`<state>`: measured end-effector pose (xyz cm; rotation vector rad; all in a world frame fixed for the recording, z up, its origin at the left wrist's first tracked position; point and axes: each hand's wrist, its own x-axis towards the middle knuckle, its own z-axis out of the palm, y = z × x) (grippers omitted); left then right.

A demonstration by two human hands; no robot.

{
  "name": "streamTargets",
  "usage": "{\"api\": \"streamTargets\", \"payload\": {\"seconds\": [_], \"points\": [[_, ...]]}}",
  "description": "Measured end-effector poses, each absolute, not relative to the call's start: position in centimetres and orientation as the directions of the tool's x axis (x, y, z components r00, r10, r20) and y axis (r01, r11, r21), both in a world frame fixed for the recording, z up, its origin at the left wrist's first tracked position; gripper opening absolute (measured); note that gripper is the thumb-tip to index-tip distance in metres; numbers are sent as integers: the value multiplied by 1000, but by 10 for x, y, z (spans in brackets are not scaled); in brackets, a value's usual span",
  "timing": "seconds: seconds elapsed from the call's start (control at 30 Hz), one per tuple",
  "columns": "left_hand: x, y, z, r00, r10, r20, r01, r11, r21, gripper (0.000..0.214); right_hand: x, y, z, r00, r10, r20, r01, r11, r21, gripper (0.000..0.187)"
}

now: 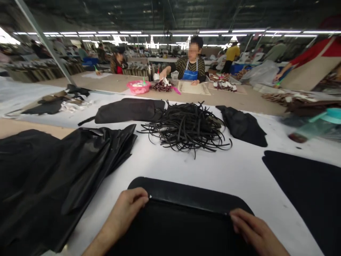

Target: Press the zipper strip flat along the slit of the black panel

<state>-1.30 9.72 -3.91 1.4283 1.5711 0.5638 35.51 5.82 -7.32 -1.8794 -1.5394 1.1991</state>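
Observation:
A flat black panel with rounded corners [186,193] lies on the white table [239,167] right in front of me. A darker fabric piece [183,227] lies over its near part. My left hand [128,209] is curled with its fingertips pinching the fabric's upper left corner. On the other side, my right hand [249,227] grips the upper right corner the same way. Both hands are closed on the fabric edge.
A tangle of black straps [186,128] sits mid-table, with folded black fabric pieces [128,110] [245,126] beside it. Shiny black sheeting [61,177] is heaped at the left and a black sheet [309,188] lies at the right. A person in a blue apron [190,67] works at the far table by a pink basket [138,86].

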Motion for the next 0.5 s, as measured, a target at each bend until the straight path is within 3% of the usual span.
{"api": "streamTargets", "payload": {"seconds": [0.23,0.5], "points": [[-11,117,-54,-44,942,-331,503,307,808,22,361,74,-80,162,885,-437,520,-453,-724,45],[-8,122,-53,14,950,-313,627,236,743,13,373,68,-91,150,862,-484,524,-484,-700,47]]}}
